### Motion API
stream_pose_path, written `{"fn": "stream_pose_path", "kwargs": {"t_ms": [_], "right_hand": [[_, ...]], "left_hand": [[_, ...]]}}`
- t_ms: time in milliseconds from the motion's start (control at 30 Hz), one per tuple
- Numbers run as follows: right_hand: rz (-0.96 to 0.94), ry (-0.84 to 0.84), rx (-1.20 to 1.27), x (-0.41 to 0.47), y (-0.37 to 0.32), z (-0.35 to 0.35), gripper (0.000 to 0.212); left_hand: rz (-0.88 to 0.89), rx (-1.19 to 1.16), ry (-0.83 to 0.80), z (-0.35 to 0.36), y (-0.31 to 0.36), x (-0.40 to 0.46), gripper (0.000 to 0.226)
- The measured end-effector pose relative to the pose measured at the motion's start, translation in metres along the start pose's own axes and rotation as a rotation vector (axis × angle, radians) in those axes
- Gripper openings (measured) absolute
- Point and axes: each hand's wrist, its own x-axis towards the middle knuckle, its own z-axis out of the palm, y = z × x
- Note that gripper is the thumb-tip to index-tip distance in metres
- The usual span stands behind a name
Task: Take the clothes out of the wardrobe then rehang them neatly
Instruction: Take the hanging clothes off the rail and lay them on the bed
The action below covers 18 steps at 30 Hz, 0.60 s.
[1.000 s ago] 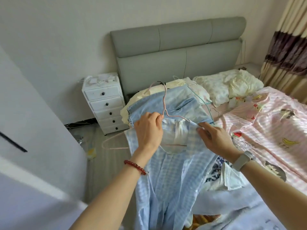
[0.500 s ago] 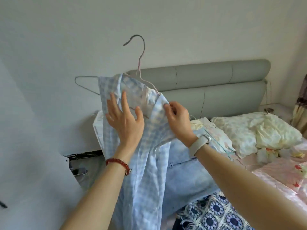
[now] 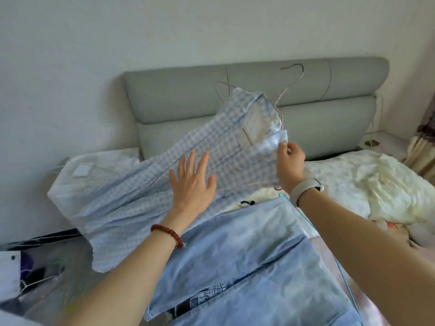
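A light blue checked shirt point(image 3: 146, 184) on a thin pink wire hanger point(image 3: 286, 90) is spread slanting over the bed's head end, its hem trailing down to the left. My right hand point(image 3: 288, 161) pinches the shirt's shoulder edge beside the collar. My left hand point(image 3: 191, 182) lies with straight, spread fingers flat on the shirt's front. Below both hands a light blue denim garment point(image 3: 247, 255) lies on the bed, with a teal wire hanger point(image 3: 313, 229) showing along its right edge.
A grey padded headboard point(image 3: 183, 95) stands behind the shirt. Cream pillows and bedding point(image 3: 367, 184) lie at the right. A white nightstand point(image 3: 94, 165) stands at the left, partly covered by the shirt. Dark clutter point(image 3: 30, 262) sits on the floor at lower left. A curtain point(image 3: 423, 137) hangs far right.
The shirt on its hanger has come down from held up in the air to lying slanted over the bed's head. My left hand has flattened on its front; my right hand still pinches near the collar.
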Motion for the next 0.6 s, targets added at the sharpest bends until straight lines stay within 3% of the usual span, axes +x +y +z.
{"fn": "stream_pose_path", "kwargs": {"t_ms": [200, 300, 467, 600], "right_hand": [[0.143, -0.028, -0.248, 0.060, 0.158, 0.018, 0.016], [0.177, -0.038, -0.347, 0.076, 0.221, 0.013, 0.021], [0.172, -0.127, -0.566, 0.086, 0.296, 0.001, 0.025], [0.333, -0.420, -0.782, 0.084, 0.316, 0.002, 0.025]], "left_hand": [[-0.040, 0.040, -0.357, 0.170, -0.048, 0.011, 0.059], [-0.044, 0.104, -0.527, 0.230, -0.070, 0.003, 0.059], [-0.020, 0.194, -0.513, 0.281, -0.086, -0.008, 0.057], [-0.017, 0.199, -0.516, 0.289, -0.089, -0.011, 0.057]]}}
